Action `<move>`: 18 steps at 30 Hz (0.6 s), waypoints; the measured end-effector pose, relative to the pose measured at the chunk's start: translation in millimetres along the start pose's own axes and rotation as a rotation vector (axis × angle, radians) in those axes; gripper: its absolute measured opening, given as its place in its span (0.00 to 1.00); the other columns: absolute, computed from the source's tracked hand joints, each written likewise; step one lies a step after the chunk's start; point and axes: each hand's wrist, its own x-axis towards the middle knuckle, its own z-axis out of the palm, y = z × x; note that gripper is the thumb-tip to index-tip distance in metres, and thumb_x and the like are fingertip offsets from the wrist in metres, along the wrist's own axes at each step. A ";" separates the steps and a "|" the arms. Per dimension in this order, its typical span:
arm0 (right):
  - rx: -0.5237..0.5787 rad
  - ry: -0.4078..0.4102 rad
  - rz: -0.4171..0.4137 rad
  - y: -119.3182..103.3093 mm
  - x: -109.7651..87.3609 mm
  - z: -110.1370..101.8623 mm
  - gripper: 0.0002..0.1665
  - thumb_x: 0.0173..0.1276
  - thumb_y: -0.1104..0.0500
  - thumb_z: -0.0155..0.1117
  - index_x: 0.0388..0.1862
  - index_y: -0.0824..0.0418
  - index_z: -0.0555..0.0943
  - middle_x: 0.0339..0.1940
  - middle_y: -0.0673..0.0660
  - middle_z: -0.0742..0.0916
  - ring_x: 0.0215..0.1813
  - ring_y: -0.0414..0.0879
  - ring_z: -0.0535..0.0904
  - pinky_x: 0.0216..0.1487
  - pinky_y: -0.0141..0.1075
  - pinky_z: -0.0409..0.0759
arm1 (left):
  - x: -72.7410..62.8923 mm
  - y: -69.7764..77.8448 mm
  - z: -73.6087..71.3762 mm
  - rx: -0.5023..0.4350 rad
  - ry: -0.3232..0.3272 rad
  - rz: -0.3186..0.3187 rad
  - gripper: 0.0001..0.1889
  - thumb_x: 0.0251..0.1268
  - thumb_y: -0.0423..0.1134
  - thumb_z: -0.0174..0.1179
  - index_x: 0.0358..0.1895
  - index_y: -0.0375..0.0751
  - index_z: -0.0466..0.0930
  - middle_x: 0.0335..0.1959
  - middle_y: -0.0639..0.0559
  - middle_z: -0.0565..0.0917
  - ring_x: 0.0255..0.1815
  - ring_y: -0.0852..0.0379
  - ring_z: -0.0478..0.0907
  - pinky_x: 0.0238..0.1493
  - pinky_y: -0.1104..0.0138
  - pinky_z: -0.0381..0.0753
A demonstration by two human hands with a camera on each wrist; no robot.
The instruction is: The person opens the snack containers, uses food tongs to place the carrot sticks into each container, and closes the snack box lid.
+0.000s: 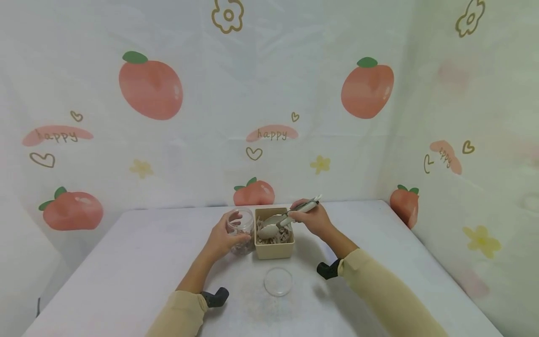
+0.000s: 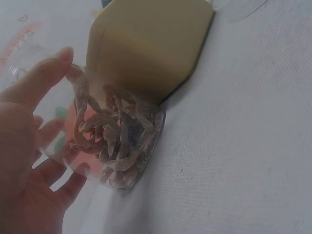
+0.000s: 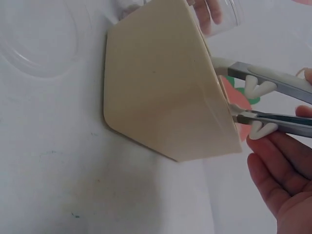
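Note:
My left hand is wrapped around a clear jar beside the box. In the left wrist view, twisted brownish dried pieces lie in the bottom of the jar. A beige square box stands to the jar's right, with similar grey-brown pieces inside. My right hand holds tongs with metal arms and pale tips. The tong heads reach into the box; whether they pinch a piece cannot be told. In the right wrist view, the box wall hides the tips.
A clear round lid lies on the white tablecloth in front of the box. Behind the table hangs a white curtain printed with fruit and flowers. Black wrist mounts stick out from both sleeves.

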 end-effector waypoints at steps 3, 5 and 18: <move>0.014 0.029 0.008 0.1 -1.1 2.5 0.10 0.61 0.60 0.71 0.38 0.64 0.83 0.26 0.54 0.86 0.31 0.46 0.81 0.41 0.50 0.80 | -0.9 0.4 -0.3 0.002 0.000 -0.011 0.46 0.49 0.43 0.76 0.71 0.40 0.60 0.64 0.44 0.74 0.62 0.43 0.72 0.58 0.48 0.69; 0.025 0.041 0.015 0.2 -1.7 4.0 0.10 0.61 0.60 0.70 0.38 0.65 0.83 0.25 0.54 0.86 0.30 0.46 0.81 0.42 0.53 0.80 | -1.0 0.2 -0.5 0.006 0.000 -0.016 0.46 0.49 0.44 0.76 0.71 0.40 0.60 0.64 0.44 0.74 0.62 0.43 0.72 0.58 0.47 0.69; 0.065 0.059 -0.036 -32.0 -25.2 1.3 0.09 0.63 0.67 0.67 0.38 0.73 0.81 0.29 0.55 0.87 0.31 0.50 0.84 0.37 0.35 0.81 | -0.3 -2.3 -0.9 0.020 0.005 -0.007 0.45 0.49 0.46 0.76 0.70 0.42 0.61 0.63 0.47 0.75 0.60 0.45 0.73 0.57 0.48 0.70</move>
